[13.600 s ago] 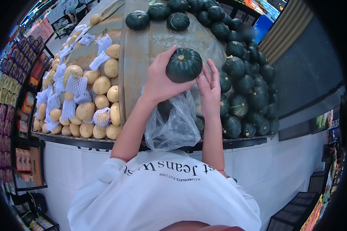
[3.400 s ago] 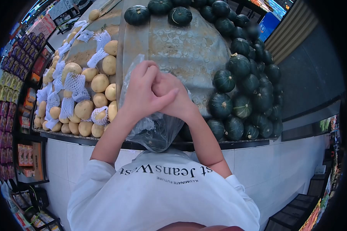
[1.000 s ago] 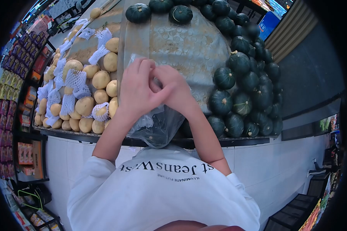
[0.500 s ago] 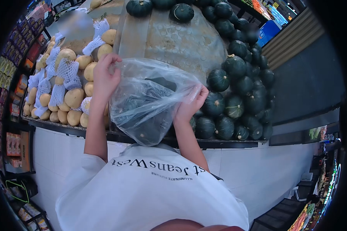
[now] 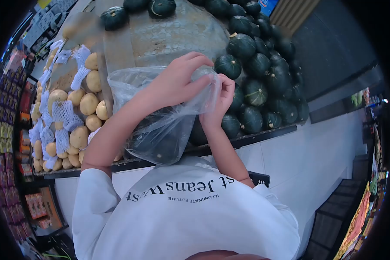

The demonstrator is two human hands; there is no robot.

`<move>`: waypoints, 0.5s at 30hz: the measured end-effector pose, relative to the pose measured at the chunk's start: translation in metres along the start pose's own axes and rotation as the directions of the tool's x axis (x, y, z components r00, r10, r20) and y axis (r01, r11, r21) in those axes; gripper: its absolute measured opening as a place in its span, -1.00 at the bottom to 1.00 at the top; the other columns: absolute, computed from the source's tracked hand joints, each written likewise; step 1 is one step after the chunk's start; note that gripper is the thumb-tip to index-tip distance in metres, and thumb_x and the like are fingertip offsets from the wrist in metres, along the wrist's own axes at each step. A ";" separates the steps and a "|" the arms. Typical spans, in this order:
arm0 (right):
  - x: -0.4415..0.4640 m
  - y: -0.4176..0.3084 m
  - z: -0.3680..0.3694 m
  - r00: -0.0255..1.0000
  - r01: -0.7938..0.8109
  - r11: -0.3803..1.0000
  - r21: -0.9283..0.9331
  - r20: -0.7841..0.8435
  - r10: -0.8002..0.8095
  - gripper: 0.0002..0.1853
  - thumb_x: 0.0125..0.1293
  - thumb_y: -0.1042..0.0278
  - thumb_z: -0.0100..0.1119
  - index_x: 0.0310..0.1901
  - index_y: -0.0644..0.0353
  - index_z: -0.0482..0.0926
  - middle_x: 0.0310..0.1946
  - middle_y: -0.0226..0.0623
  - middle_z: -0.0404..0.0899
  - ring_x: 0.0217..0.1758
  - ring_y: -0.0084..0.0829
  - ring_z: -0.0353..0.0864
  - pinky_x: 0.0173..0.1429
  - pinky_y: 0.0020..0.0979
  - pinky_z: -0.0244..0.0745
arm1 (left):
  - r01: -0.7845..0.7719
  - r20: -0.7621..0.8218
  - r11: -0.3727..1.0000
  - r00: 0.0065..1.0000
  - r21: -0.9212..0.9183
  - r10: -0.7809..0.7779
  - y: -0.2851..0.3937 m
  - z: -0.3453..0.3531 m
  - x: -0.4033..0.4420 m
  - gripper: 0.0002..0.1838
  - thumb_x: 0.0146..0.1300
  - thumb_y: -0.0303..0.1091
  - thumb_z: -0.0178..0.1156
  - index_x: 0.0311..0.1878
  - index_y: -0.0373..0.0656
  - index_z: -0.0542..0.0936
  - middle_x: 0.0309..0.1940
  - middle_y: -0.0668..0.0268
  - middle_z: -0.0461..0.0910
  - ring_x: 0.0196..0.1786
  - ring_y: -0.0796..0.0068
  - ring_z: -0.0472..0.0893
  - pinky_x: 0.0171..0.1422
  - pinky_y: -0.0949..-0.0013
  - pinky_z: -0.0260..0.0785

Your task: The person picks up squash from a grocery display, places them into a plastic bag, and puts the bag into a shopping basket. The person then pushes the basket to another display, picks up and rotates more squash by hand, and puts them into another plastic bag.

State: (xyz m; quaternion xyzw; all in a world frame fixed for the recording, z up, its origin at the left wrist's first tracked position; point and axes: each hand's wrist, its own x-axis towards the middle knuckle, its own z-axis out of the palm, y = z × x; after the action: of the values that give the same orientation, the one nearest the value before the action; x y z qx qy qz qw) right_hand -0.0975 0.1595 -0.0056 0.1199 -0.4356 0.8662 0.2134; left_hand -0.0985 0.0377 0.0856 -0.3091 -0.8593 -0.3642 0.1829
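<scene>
A clear plastic bag (image 5: 177, 125) is in front of my body, at the front edge of the produce stand. Through its film shows a dark green pumpkin (image 5: 154, 145), apparently inside it. My right hand (image 5: 219, 102) is closed on the bag's gathered rim at the right. Over the top of the bag reaches my left hand (image 5: 184, 80), its thumb at the plastic close to my right hand. A gap shows between that thumb and the other fingers. Beyond my right hand are piled several dark green pumpkins (image 5: 255, 93).
Pale round yellow-tan produce (image 5: 79, 137), some pieces in white foam nets (image 5: 63, 115), fills the stand's left side. A worn sheet (image 5: 169, 39) covers the middle, with more pumpkins behind. Packaged goods (image 5: 4, 143) line shelves at far left. Pale floor tiles (image 5: 290, 151) lie right of me.
My left hand has released the bag's left rim and crossed rightward to beside my right hand. My right hand keeps hold of the rim. The view has turned somewhat.
</scene>
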 end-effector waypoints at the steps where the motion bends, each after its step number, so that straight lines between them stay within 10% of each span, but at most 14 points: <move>1: 0.003 -0.001 -0.007 1.000 -0.030 1.000 -0.001 -0.005 0.030 -0.93 0.43 0.43 0.02 -0.18 0.21 0.38 -0.17 -0.40 0.41 -0.11 -0.65 0.40 -0.01 -0.58 0.34 | -0.010 0.008 1.000 1.000 0.001 0.010 -0.005 0.010 0.005 -0.69 0.20 -0.35 0.17 -0.01 -0.27 0.51 -0.02 0.08 0.54 0.03 0.09 0.55 0.14 0.23 0.37; 10: 0.010 -0.031 -0.046 0.979 -0.199 0.937 -0.287 -0.011 0.204 -0.74 0.31 0.38 0.22 -0.01 0.27 0.53 -0.24 -0.37 0.59 -0.41 -0.72 0.49 -0.34 -0.64 0.40 | 0.097 0.200 0.988 0.972 0.121 -0.120 -0.004 0.021 0.013 -0.69 0.23 -0.34 0.13 0.00 -0.28 0.50 -0.18 0.05 0.57 -0.13 0.07 0.57 -0.02 0.19 0.40; 14: 0.030 -0.051 -0.070 0.969 -0.230 0.875 -0.426 -0.181 0.167 -0.61 0.32 0.23 0.23 -0.62 0.28 0.56 -0.73 -0.48 0.47 -0.61 -0.72 0.42 -0.46 -0.68 0.24 | 0.100 0.232 0.983 0.963 0.156 -0.135 -0.007 0.024 0.019 -0.67 0.22 -0.33 0.14 0.00 -0.29 0.50 -0.15 0.03 0.55 -0.18 0.08 0.56 -0.09 0.21 0.40; 15: 0.039 -0.052 -0.082 0.975 -0.214 0.864 -0.456 -0.151 0.163 -0.75 0.33 0.28 0.21 -0.33 0.34 0.62 -0.54 -0.38 0.60 -0.49 -0.69 0.53 -0.35 -0.66 0.38 | 0.117 0.209 0.982 0.967 0.150 -0.147 -0.008 0.025 0.021 -0.67 0.22 -0.33 0.14 0.00 -0.30 0.50 -0.14 0.03 0.55 -0.20 0.09 0.56 -0.10 0.21 0.40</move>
State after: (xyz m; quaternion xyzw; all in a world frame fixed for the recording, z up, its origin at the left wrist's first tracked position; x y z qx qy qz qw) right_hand -0.1093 0.2634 -0.0025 -0.0251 -0.6298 0.7568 0.1733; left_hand -0.1215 0.0605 0.0761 -0.2760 -0.9158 -0.2796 0.0833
